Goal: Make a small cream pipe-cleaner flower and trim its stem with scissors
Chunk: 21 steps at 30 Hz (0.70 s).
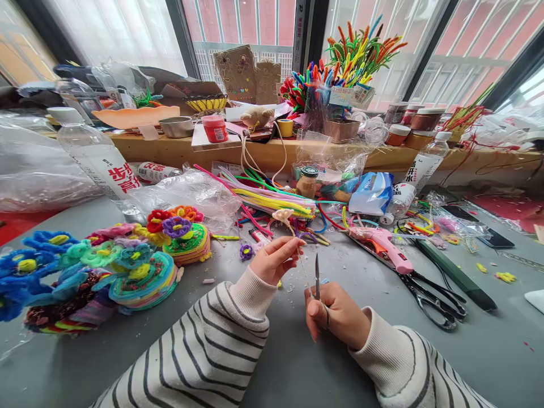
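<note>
My left hand (278, 259) is closed in a pinch on a thin pale strand (304, 272), which slants down toward my right hand. A small cream fluffy piece (283, 215) shows just above the left fingertips; I cannot tell whether it joins the strand. In my right hand (335, 314) is a pair of small scissors (317, 272), blades pointing up and close together. The strand's lower end reaches the right fingers beside the blades. White bits of fluff are scattered on the grey table (280, 362) beneath the hands.
Fuzzy pipe-cleaner flowers (140, 260) crowd the left side. Loose pipe cleaners (272, 195) lie ahead. To the right are a pink glue gun (385, 246), larger black-handled scissors (440, 306) and a dark green bar (459, 277). Water bottles (100, 158) stand near a cluttered wooden ledge (170, 148).
</note>
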{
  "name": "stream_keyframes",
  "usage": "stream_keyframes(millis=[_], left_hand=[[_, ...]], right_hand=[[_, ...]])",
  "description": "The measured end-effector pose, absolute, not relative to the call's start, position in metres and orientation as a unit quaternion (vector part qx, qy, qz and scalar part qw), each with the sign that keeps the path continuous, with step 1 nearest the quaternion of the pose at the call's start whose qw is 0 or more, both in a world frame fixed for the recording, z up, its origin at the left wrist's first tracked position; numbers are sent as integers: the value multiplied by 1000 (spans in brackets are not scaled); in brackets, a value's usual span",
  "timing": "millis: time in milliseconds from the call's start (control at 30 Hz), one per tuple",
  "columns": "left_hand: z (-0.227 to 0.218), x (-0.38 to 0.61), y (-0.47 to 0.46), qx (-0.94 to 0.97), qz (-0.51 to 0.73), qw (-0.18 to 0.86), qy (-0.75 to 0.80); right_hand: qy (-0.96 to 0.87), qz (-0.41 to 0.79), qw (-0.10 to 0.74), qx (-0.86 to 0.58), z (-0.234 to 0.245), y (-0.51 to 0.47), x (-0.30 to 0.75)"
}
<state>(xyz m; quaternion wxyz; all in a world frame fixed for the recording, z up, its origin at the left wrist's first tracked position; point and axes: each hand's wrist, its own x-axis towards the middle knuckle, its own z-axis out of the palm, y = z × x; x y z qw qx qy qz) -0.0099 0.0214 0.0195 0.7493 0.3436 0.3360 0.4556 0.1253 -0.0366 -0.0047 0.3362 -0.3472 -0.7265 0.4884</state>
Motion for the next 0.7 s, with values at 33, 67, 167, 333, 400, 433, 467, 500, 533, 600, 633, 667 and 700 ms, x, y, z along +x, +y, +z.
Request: stream_keyframes(millis=[33, 67, 167, 333, 400, 433, 467, 500, 533, 600, 633, 667, 700], left_hand=[[20, -10, 22, 342, 457, 748, 337], [20, -10, 22, 340, 459, 748, 338], [20, -10, 21, 338, 456, 750, 339], [21, -9, 20, 350, 450, 749, 337], [21, -8, 20, 357, 448, 747, 337], [21, -8, 20, 361, 447, 746, 337], [21, -8, 20, 364, 446, 745, 337], [21, -8, 20, 367, 447, 743, 337], [21, -7, 20, 369, 447, 741, 338], [22, -7, 20, 374, 448, 737, 341], [22, -7, 20, 375, 447, 736, 343], [23, -7, 20, 376, 445, 735, 346], [23, -8, 20, 377, 443, 735, 348]], right_hand=[[-723, 483, 346, -354, -5, -36, 125], [-719, 477, 352, -363, -6, -36, 126], [-711, 468, 358, -385, -6, -36, 126], [-701, 498, 356, -366, -10, -36, 126], [-707, 501, 352, -355, -12, -36, 126], [-712, 498, 351, -350, -12, -36, 127], [-718, 493, 349, -346, -12, -36, 127], [-725, 488, 347, -341, -12, -36, 127], [-731, 484, 344, -335, -11, -37, 126], [-742, 480, 340, -321, -8, -38, 125], [-747, 479, 338, -314, -7, -38, 125], [-751, 477, 336, -308, -5, -38, 124], [-756, 476, 333, -302, -3, -39, 123]])
